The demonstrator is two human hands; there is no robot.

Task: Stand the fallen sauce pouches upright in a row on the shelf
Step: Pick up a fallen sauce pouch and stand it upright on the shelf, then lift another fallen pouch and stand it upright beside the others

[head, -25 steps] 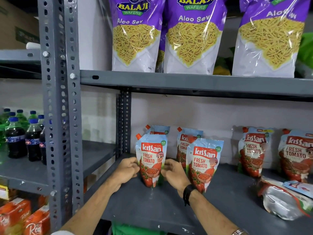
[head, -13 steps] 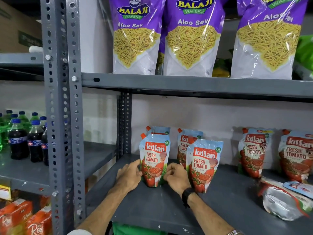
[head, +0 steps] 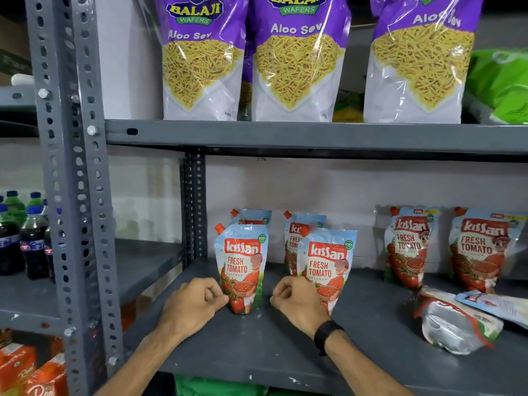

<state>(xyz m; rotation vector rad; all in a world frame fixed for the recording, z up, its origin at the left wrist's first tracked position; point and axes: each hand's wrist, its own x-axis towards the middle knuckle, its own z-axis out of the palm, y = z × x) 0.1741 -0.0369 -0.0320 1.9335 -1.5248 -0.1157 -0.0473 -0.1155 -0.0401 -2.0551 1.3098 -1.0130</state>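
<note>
A Kissan tomato ketchup pouch (head: 243,267) stands upright at the left of the grey shelf (head: 285,355). My left hand (head: 194,305), fingers curled, rests against its lower left edge. My right hand (head: 297,304), also curled and holding nothing, lies a little to the pouch's right, in front of a second upright pouch (head: 328,261). Two more pouches (head: 294,232) stand behind these. Another two (head: 408,247) (head: 485,250) stand against the back wall at the right. A fallen pouch (head: 454,324) lies silver side up at the right, with another flat pouch (head: 491,305) on it.
Large purple Aloo Sev bags (head: 291,67) fill the shelf above, whose front lip (head: 314,135) overhangs. A perforated grey upright (head: 74,195) stands at the left. Soda bottles (head: 25,238) sit on the neighbouring shelf, with orange cartons (head: 25,370) below them.
Both hands have let go of the left front pouch and slid slightly down and apart, fingers curling in. The pouch stays standing. The view has shifted a little.
</note>
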